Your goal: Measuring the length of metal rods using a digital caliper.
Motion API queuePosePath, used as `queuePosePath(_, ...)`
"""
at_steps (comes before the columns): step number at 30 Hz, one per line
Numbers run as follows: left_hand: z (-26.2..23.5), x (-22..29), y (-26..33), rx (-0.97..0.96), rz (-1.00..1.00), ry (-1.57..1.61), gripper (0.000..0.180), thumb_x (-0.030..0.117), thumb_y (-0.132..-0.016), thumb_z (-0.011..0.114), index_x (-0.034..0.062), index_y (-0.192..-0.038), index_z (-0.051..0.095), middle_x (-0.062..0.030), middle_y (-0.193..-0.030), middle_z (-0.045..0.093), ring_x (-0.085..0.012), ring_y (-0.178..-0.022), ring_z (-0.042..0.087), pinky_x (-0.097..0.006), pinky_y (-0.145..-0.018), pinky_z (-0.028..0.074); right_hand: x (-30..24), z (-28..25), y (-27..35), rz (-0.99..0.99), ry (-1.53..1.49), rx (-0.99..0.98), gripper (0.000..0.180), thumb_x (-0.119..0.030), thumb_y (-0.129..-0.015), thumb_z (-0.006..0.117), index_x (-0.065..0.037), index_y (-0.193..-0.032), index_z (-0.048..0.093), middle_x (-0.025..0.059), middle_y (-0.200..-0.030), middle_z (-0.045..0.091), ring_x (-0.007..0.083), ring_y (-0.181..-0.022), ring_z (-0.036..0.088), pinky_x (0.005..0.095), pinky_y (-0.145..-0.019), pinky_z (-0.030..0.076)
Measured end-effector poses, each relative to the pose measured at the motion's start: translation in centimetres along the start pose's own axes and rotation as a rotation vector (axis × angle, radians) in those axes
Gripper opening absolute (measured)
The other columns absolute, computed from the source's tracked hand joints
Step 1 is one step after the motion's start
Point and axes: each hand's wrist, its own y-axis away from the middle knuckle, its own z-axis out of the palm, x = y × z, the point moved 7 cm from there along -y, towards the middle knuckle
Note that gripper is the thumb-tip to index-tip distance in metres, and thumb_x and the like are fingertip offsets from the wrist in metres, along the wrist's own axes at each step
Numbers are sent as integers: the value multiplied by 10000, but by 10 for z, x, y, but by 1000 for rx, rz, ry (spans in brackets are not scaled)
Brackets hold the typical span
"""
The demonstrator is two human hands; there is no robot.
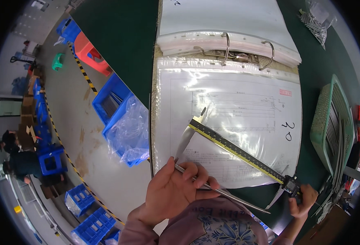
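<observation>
My left hand is palm up, its fingers curled round a thin metal rod that slants down to the right. The rod's upper end lies by the fixed jaw of a digital caliper, and its lower end reaches toward the sliding jaw. With the jaws spread wide, the caliper slants above the drawing page of a ring binder. My right hand grips the caliper at its display slider. Whether either jaw touches the rod, I cannot tell.
Right of the binder, a pale green basket holds several long rods. A clear bag of metal parts lies at the far right. On the floor to the left are blue crates, plastic film, a red stool and another person.
</observation>
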Motion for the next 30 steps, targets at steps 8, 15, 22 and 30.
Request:
queuePosePath(8, -1, 5, -5, 35, -6, 16, 477, 478, -903, 149, 109, -764, 418, -57, -830, 440, -293, -1072, 431, -483, -939, 317, -4, 3, -17, 68, -71, 13, 413, -394, -646, 583, 2, -756, 543, 95, -587, 414, 257, -527, 390, 343, -541, 279)
queuePosePath(15, -2, 6, -6, 30, -11, 19, 476, 467, -907, 139, 111, -759, 418, -62, -842, 450, -300, -1090, 421, -486, -939, 313, -3, 6, -23, 75, -75, -32, 404, -400, -653, 577, -5, -726, 530, 84, -560, 395, 251, -510, 391, 339, -534, 275)
queuePosePath(22, -2, 6, -8, 41, -12, 24, 482, 469, -906, 135, 110, -766, 425, -64, -845, 452, -301, -1088, 421, -490, -945, 303, 0, 8, -23, 81, -73, -43, 419, -411, -663, 572, -2, -748, 535, 75, -559, 408, 248, -518, 398, 337, -551, 285)
queuePosePath(30, 2, 9, -8, 60, -6, 4, 481, 473, -904, 139, 110, -765, 423, -62, -841, 448, -304, -1085, 420, -492, -945, 301, 3, 12, -25, 121, -103, -106, 424, -414, -664, 571, -1, -755, 535, 77, -559, 415, 243, -516, 408, 335, -551, 284)
